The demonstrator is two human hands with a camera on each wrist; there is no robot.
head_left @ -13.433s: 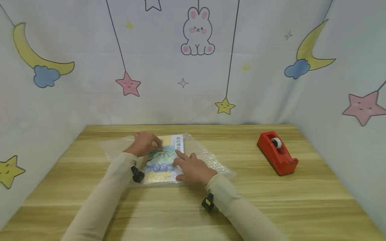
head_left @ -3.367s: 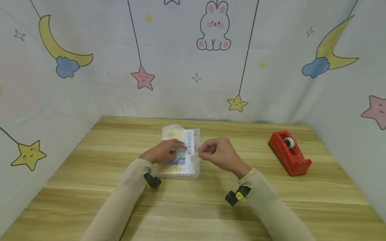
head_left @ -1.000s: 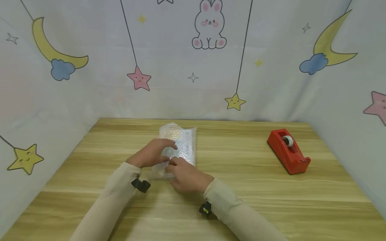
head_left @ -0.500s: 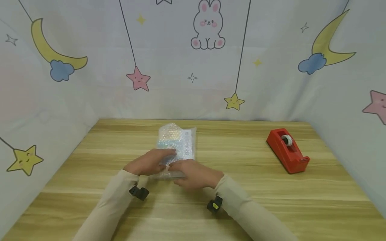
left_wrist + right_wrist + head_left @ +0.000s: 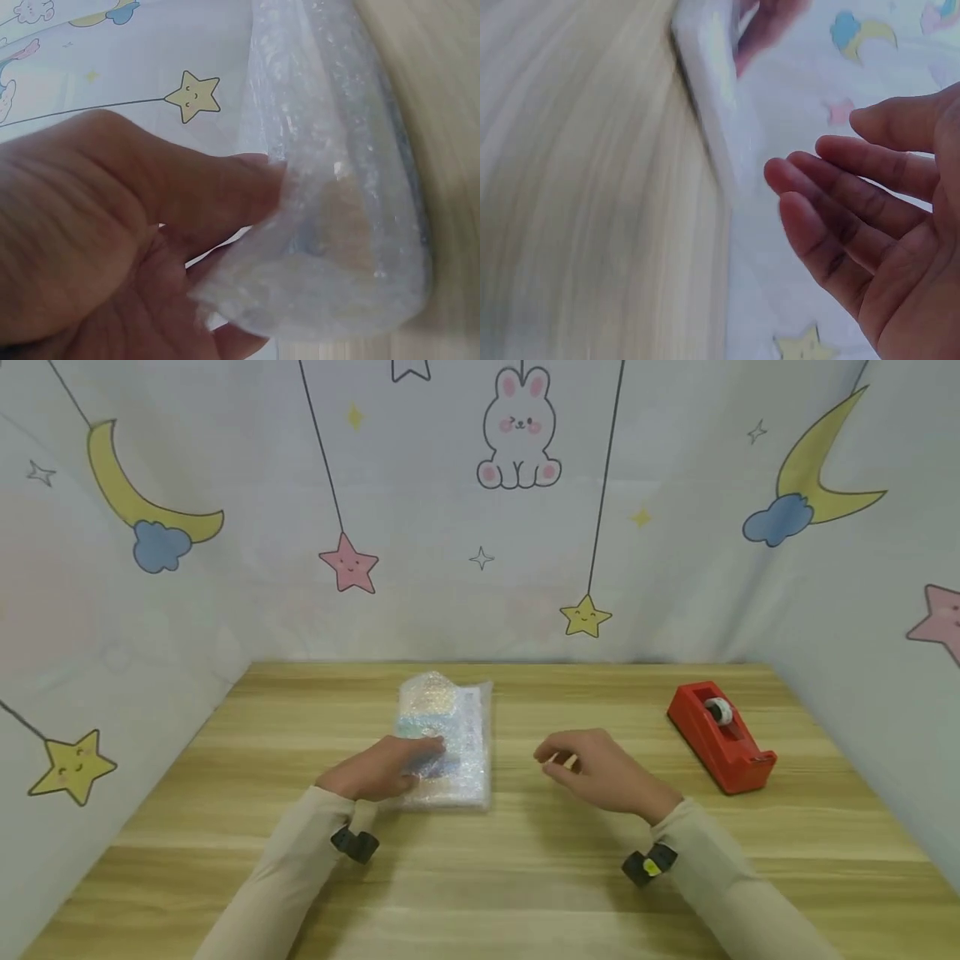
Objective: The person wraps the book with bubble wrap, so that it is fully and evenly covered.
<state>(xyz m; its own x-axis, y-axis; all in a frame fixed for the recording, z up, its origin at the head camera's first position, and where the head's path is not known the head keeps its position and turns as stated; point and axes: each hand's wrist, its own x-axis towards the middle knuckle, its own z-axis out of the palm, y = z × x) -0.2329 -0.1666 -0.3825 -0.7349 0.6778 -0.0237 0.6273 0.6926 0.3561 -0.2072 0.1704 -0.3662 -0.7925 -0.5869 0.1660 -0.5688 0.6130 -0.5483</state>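
A book in bubble wrap (image 5: pixel 467 752) lies on the table left of centre. Its cover shows faintly through the plastic. My left hand (image 5: pixel 378 768) rests over the package's left side, pressing on it. In the left wrist view, the thumb (image 5: pixel 225 191) touches the bubble wrap (image 5: pixel 345 225), and a loose corner of wrap hides part of the other fingers. My right hand (image 5: pixel 596 772) hovers to the right of the package, apart from it. In the right wrist view its fingers (image 5: pixel 840 255) are spread, loosely bent, and hold nothing.
A red tape dispenser (image 5: pixel 723 739) with a roll of tape (image 5: pixel 718 710) stands at the right of the wooden table (image 5: pixel 525 877). White curtains (image 5: pixel 420 510) printed with stars, moons and a rabbit enclose the back and sides.
Earlier the bubble wrap lay spread out around the book; now it is folded over it. In the last half second my right hand has left the package and moved right; the left stays on it.
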